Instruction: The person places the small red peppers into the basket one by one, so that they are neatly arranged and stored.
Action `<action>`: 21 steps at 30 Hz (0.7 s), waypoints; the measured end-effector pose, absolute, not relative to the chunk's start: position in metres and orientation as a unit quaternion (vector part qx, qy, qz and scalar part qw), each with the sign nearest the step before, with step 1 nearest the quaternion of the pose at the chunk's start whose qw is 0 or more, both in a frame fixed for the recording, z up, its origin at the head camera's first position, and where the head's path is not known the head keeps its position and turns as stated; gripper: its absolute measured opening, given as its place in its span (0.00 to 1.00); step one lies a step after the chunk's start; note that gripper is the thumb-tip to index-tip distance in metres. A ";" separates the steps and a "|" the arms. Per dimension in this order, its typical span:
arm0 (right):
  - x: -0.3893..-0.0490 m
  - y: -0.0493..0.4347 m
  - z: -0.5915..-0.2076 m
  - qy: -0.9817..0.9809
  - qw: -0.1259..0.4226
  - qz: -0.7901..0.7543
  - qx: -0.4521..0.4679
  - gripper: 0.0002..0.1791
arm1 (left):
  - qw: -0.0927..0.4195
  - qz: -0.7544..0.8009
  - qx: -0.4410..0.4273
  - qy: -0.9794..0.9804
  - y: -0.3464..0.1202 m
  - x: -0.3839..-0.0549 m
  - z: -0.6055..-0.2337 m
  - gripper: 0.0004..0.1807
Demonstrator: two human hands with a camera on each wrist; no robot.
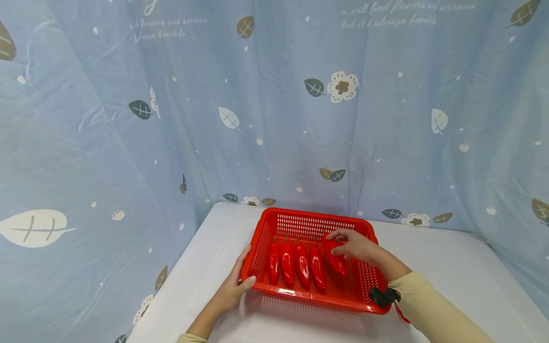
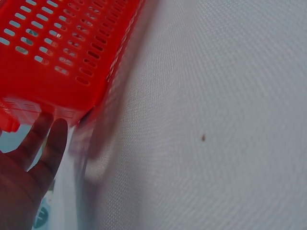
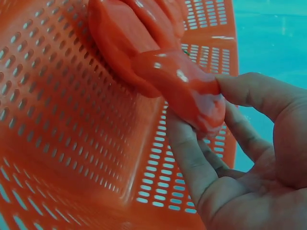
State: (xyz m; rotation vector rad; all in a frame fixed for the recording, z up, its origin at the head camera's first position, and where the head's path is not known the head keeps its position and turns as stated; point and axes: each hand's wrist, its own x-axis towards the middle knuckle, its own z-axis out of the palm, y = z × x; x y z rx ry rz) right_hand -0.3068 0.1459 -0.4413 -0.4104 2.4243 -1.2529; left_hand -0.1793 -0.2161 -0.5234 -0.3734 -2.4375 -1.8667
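A red plastic basket [image 1: 317, 296] with slotted walls sits on the white table. Inside it, several glossy red chili peppers [image 1: 301, 267] with green stems lie side by side toward the left. My right hand [image 1: 353, 245] reaches in from the right and pinches another red chili pepper [image 3: 184, 88] between thumb and fingers; in the right wrist view, this pepper overlaps a neighbouring one. At the basket's front left corner, my left hand [image 1: 231, 286] grips the rim, thumb at the front and fingers along the outer side. The left wrist view shows fingers [image 2: 56, 139] against the basket's outside.
White cloth covers the table [image 1: 437, 267] around the basket. A blue curtain [image 1: 296, 119] with leaf and flower prints hangs behind and on the left. A dark band [image 1: 383, 297] circles the right wrist beside the basket's front right corner.
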 end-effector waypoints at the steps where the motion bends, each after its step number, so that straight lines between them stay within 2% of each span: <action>1: -0.307 0.145 -0.442 0.862 0.193 -0.447 -0.143 0.21 | 0.023 -0.604 -0.121 -0.788 -0.216 -0.179 -0.524 0.43; 21: -0.311 0.132 -0.463 0.862 0.265 -0.414 -0.125 0.20 | 0.024 -0.602 -0.121 -0.789 -0.216 -0.180 -0.524 0.43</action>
